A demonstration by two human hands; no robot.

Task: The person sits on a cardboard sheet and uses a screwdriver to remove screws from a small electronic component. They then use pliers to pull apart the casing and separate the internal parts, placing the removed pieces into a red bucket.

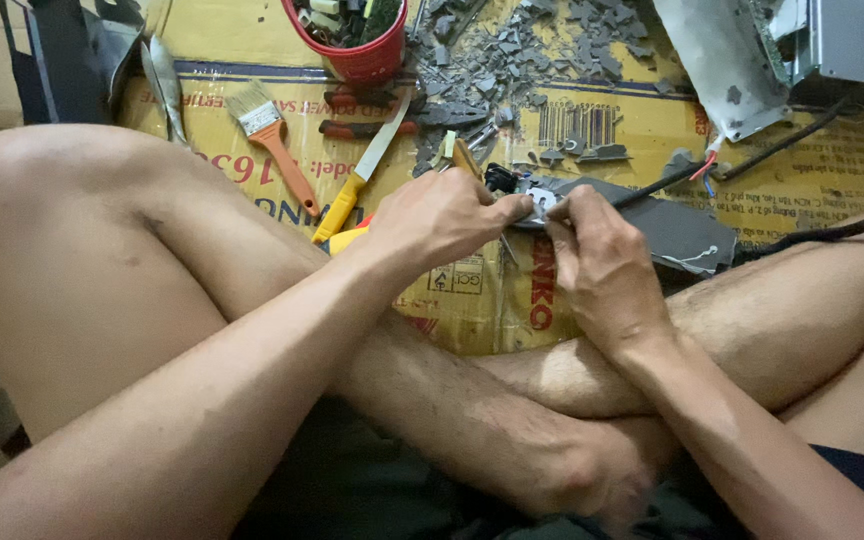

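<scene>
On the flattened cardboard (252,60) spread over the floor, we sit cross-legged with both hands meeting just above our knees. Going from the left, a dark bag-like thing (62,60) sits at the far corner, with a pair of metal blades (164,85) lying beside it. Next comes a paintbrush (274,140) with an orange handle, and a knife (360,178) with a yellow handle and a long pale blade, its handle reaching down toward our left wrist. Above them stands a red bowl (357,55) filled with small parts, and to its right lies a scatter of grey broken chips (532,55).

Our left hand (437,220) has its grip closed, thumb and fingertips pinched on the near end of a small metal piece (540,205). Our right hand (600,260) meets it from the other side, its grip also closed on the same piece, so the two thumbs almost touch. The piece sits at the left end of a flat grey panel (667,230), with a black cable (652,188) running away from it up to the right. Farther right lie a pale metal sheet (722,70) and a grey metal casing (847,40).
</scene>
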